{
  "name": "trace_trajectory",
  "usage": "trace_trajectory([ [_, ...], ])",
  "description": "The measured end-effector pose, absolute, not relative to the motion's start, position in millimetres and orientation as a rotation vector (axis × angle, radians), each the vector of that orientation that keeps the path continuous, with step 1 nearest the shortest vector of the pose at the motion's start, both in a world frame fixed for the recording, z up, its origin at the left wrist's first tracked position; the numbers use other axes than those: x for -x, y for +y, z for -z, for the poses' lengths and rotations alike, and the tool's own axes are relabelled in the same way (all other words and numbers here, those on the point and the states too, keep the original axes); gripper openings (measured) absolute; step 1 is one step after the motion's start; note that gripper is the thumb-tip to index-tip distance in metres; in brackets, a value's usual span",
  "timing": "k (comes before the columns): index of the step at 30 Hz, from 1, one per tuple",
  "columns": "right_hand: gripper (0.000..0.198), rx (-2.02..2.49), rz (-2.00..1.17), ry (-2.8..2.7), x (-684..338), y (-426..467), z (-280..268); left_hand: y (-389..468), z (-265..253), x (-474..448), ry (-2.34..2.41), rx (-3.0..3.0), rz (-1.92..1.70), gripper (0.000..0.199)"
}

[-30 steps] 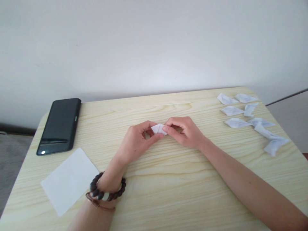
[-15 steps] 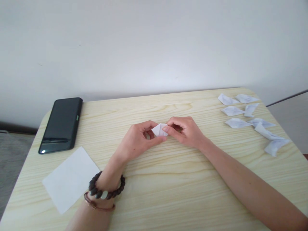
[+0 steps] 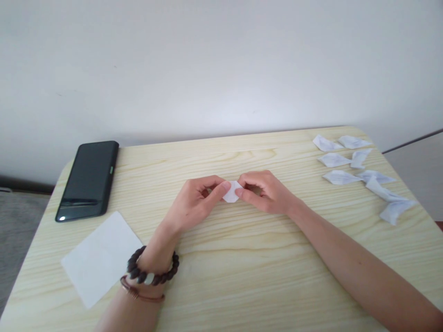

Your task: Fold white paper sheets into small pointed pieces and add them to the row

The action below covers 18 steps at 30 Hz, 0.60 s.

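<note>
The left hand [image 3: 194,203] and right hand [image 3: 265,191] meet over the middle of the tabletop [image 3: 249,276], holding a small folded white paper [image 3: 232,193] between them. The fingers of each hand are pinched narrow on one side of it, thumbs on the near face; gripping from opposite sides likely steadies so small a piece and leaves its middle showing. Whether its underside touches the wood is hard to tell, since the fingers behind it are mostly hidden.

A flat white sheet [image 3: 100,260] lies at the left, its right corner close by the dark bead bracelet [image 3: 152,272], so that wrist partly blocks the way to it. Beyond the sheet lies a black device [image 3: 88,180]. Shaped white papers [image 3: 334,159] sit grouped along the right edge, some overlapping, apart from the hands.
</note>
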State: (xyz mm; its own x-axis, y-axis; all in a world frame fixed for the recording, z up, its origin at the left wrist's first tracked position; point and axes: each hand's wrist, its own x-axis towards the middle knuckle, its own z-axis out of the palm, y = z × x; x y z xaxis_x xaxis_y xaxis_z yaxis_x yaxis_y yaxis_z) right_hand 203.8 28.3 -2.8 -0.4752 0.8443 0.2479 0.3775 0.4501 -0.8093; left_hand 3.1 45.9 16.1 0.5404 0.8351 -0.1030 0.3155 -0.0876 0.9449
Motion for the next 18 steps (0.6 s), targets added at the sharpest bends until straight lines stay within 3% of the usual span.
trace_trajectory([
  [7,0.027,1.036,-0.816,-2.096,-203,27,4,43,-12,-5,1.097,-1.823,-0.639,0.033],
  [13,0.024,1.077,-0.991,-2.031,-202,27,2,42,-9,-8,1.187,-1.607,-0.79,0.03],
  [18,0.028,1.073,-0.827,-2.151,-203,28,7,43,-1,-8,1.105,-1.478,-0.87,0.027],
])
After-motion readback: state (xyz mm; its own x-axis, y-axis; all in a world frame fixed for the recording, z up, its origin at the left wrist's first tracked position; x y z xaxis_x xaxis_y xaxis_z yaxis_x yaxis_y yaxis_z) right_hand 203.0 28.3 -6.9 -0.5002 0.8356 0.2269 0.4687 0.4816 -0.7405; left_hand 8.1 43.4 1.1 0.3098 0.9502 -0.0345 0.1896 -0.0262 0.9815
